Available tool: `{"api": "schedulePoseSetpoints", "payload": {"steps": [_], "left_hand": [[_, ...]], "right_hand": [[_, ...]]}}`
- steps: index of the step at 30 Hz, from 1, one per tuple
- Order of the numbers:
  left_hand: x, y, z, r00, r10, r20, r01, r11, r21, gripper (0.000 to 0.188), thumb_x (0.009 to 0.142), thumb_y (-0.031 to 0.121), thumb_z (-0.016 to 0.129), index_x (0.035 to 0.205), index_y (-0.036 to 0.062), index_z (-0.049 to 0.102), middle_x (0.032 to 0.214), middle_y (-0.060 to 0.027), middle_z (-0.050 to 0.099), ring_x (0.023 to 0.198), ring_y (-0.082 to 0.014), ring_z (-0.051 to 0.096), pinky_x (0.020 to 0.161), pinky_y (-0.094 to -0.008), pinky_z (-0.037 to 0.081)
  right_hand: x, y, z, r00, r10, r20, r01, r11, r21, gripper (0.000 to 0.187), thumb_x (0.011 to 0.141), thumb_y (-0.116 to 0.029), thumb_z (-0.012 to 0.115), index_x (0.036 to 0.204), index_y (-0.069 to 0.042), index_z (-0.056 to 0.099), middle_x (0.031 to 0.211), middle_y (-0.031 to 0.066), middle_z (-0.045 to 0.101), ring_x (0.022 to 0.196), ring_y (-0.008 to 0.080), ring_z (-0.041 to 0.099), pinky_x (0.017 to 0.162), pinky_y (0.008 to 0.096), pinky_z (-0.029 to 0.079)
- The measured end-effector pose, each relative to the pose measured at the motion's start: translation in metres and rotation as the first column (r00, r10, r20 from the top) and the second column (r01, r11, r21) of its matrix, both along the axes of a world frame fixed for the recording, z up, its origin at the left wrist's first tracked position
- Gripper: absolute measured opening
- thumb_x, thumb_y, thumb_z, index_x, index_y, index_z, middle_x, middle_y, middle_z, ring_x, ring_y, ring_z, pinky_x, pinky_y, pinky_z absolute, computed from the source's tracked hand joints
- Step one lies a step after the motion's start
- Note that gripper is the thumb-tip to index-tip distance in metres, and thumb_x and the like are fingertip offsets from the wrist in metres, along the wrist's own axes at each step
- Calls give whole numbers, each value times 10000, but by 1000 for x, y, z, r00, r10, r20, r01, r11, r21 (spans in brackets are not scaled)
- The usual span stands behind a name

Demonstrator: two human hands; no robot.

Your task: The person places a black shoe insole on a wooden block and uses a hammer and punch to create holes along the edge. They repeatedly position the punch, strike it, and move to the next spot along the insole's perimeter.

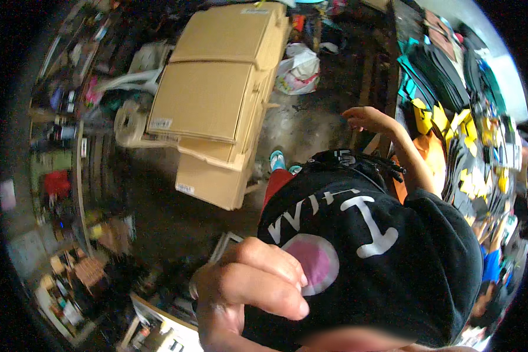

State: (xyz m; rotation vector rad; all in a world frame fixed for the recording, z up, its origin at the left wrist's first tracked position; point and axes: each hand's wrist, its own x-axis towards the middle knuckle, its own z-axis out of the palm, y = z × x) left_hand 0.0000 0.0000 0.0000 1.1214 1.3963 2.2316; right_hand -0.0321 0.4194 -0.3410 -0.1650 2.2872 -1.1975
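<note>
The cardboard stack point(208, 97) lies ahead of the left fingers point(264, 290) and left of the right fingers point(361, 117). Dark sheets point(437, 73) lie piled right of the right fingers; below these, the black shirt point(428, 270) spreads behind the left. An orange piece point(431, 154) sits right of and below the right fingers, which bend loosely, slightly apart; the left curl together, any pinch impossible to tell.

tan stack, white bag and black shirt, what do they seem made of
Tan stack: matte cardboard, going by the plain brown faces and stiff, layered edges.
White bag: probably thin plastic with a slight sheen, as its crumpled folds suggest.
Black shirt: matte, soft fabric, judging by its drape; the fibre can't be told.
</note>
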Motion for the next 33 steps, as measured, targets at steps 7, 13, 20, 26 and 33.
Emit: {"api": "schedulePoseSetpoints", "payload": {"steps": [7, 13, 20, 26, 33], "left_hand": [[-117, 40, -9, 918, -329, -222, 367, 917, 158, 200, 838, 254, 705, 1009, 180, 632, 1006, -167, 562, 848, -266, 512, 705, -364, 489], [-180, 97, -7, 856, -470, -214, 497, 863, 92, 213, 822, 240, 724, 1003, 165, 641, 1018, -190, 583, 829, -269, 525, 688, -353, 490], [-266, 201, -30, 470, -806, -359, 633, 592, -499, 282, 822, 330, 702, 989, 103, 682, 1025, -134, 591, 908, -313, 596, 802, -399, 533], [-314, 285, -127, 170, -941, -291, -210, 254, -944, 292, 813, 274, 707, 1012, 67, 656, 991, -114, 614, 998, -303, 611, 823, -406, 529], [-367, 393, -246, 195, -980, -36, -50, 26, -998, 487, 954, 433, 536, 1271, 65, 563, 1207, -200, 595, 1159, -372, 552, 998, -451, 449]], "right_hand": [[37, 11, 88, 760, -638, 120, 645, 764, -17, 383, 990, -283, 563, 1333, -115, 550, 928, 16, 666, 819, 110, 629, 695, 271, 518], [59, 22, 96, 608, -785, 119, 793, 592, -145, 381, 1002, -252, 545, 1345, -86, 534, 941, 26, 669, 833, 111, 636, 761, 264, 515], [77, 53, 110, 447, -884, 137, 836, 358, -416, 444, 985, -268, 570, 1363, -45, 507, 1011, 77, 669, 901, 151, 637, 822, 297, 513], [111, 48, 132, 276, -923, 269, 861, 113, -496, 622, 919, -349, 645, 1404, -11, 449, 1083, 131, 656, 952, 195, 628, 887, 327, 490], [122, 31, 152, -41, -981, 188, 879, -125, -461, 706, 876, -388, 681, 1403, 15, 442, 1118, 154, 657, 1025, 225, 627, 931, 351, 475]]}}
